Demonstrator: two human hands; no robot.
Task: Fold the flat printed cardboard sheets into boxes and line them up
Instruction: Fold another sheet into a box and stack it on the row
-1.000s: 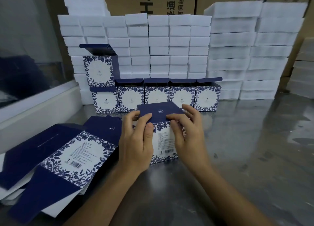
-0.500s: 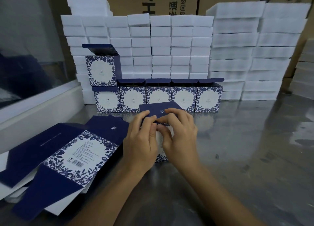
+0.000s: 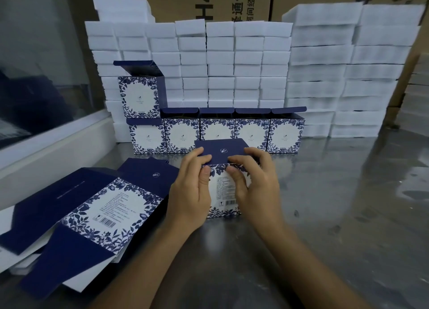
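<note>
A blue-and-white floral box (image 3: 224,192) stands upright on the metal table in front of me, its navy lid flap (image 3: 220,149) lying flat on top. My left hand (image 3: 191,188) grips its left side with the thumb at the lid's front edge. My right hand (image 3: 256,183) holds the right side, fingers curled on the same edge. A stack of flat printed sheets (image 3: 99,209) lies to the left. Behind stands a row of folded boxes (image 3: 217,131) with lids up, and one more box (image 3: 139,96) sits on top of the row's left end.
Walls of white foam blocks (image 3: 232,60) rise behind the row, with taller stacks (image 3: 348,72) to the right. Brown cartons (image 3: 209,0) stand at the back. A white ledge and glass pane (image 3: 46,137) run along the left. Bare steel table (image 3: 348,204) lies to the right.
Both hands closed together over the box front half a second ago, then parted again. The lid flap now lies flat and the printed front shows between my hands.
</note>
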